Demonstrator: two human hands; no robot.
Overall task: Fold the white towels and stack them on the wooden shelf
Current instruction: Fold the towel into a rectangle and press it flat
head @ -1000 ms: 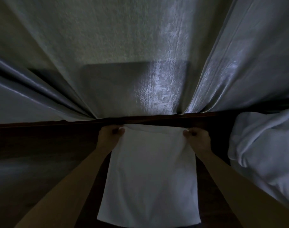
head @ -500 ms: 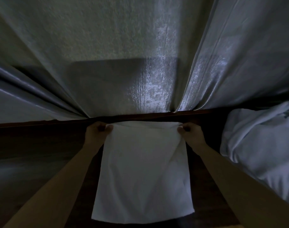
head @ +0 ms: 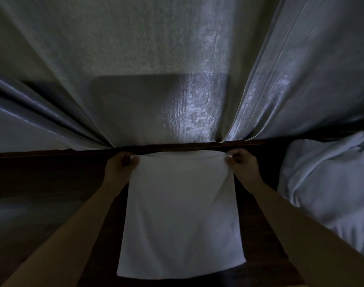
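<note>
A white towel (head: 181, 216) lies lengthwise on the dark wooden shelf (head: 48, 183), its near edge towards me. My left hand (head: 120, 168) pinches the towel's far left corner. My right hand (head: 242, 165) pinches its far right corner. Both corners sit close to the shelf's back edge, and the far end of the towel sags slightly between my hands.
A heap of crumpled white towels (head: 330, 193) lies on the shelf at the right. Grey curtains (head: 156, 69) hang behind the shelf's back edge and fill the upper half of the view. The scene is dim.
Both hands keep their hold on the far corners. The towel's far end has lifted a little and sags between them; the view has shifted slightly.
</note>
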